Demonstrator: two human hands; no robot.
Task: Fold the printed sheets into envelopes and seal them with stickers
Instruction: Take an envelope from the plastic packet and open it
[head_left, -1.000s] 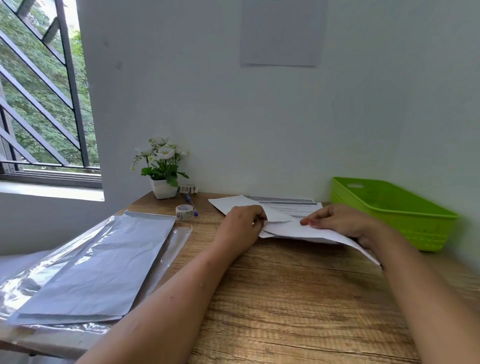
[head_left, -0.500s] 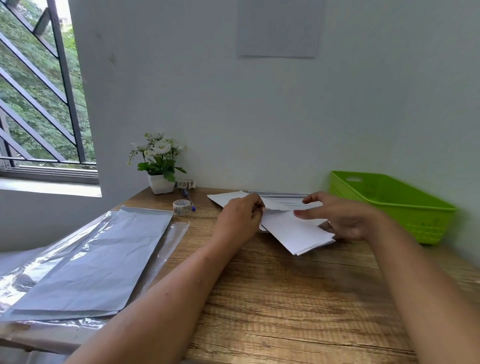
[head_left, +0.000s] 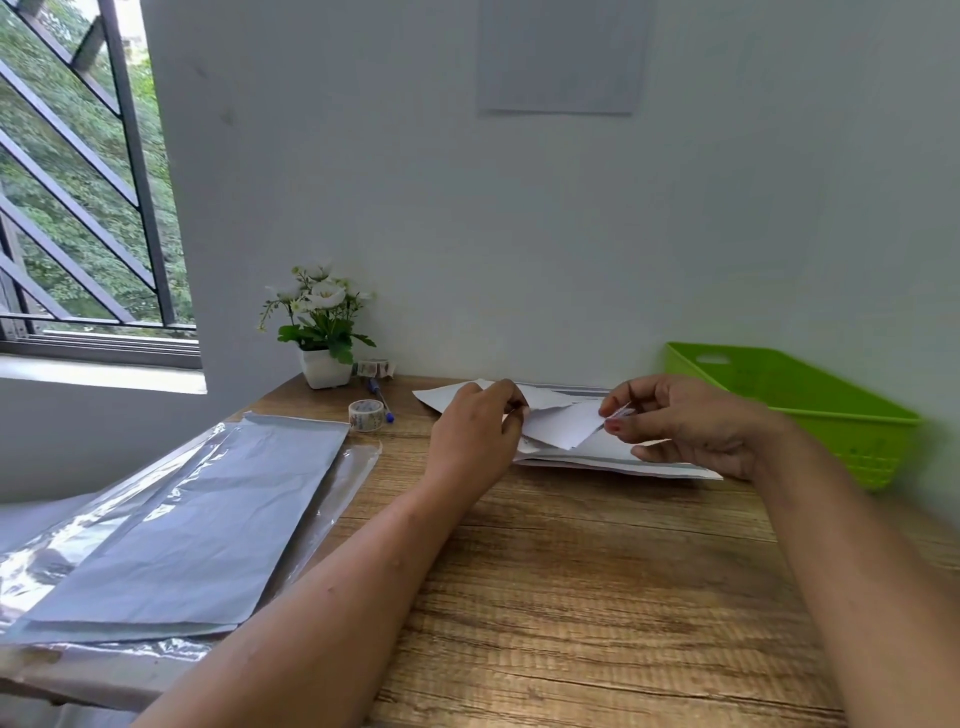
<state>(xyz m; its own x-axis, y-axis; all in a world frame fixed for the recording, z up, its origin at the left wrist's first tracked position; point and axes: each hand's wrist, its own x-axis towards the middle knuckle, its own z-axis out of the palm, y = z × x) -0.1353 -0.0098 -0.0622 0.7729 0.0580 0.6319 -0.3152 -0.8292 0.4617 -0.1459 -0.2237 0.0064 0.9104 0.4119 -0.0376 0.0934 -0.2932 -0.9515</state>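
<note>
Nearest, two bare forearms reach out over the wooden surface (head_left: 597, 597). To the left, at the surface's edge, a long grey sheet in clear plastic wrap (head_left: 182, 525) lies flat. Farther in, the left hand (head_left: 475, 436) is closed in a pinch on the left edge of a folded white sheet (head_left: 563, 428), and the right hand (head_left: 685, 423) pinches its right corner between thumb and forefinger — the other fingers curl loosely beneath. The folded sheet is held just above a stack of white printed sheets (head_left: 613, 457) lying on the surface. Beyond the left hand sit a roll of tape (head_left: 366, 414) and a blue pen (head_left: 382, 400); a green basket (head_left: 810, 410) stands to the right. At the wall — a small pot of white flowers (head_left: 319, 332) with a second tape roll (head_left: 375, 367) beside it.
</note>
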